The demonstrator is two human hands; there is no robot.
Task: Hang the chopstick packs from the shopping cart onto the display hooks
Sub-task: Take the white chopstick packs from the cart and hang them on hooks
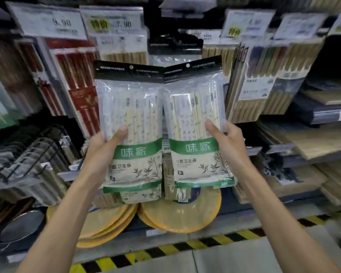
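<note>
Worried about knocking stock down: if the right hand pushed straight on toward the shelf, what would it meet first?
The right hand carries a pack that leads, so that pack would likely touch the hanging black-topped packs behind it first. Depth is unclear.

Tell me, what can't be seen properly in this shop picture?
All head view:
- The hook: none visible; any would be behind the left pack and right pack.
- The left hand and right hand: fingers hidden behind the packs, only thumbs show.
- The cart: outside the frame.
- The right tags: blurred, prices unreadable.
- Small print on the packs: too small and blurred.
</note>
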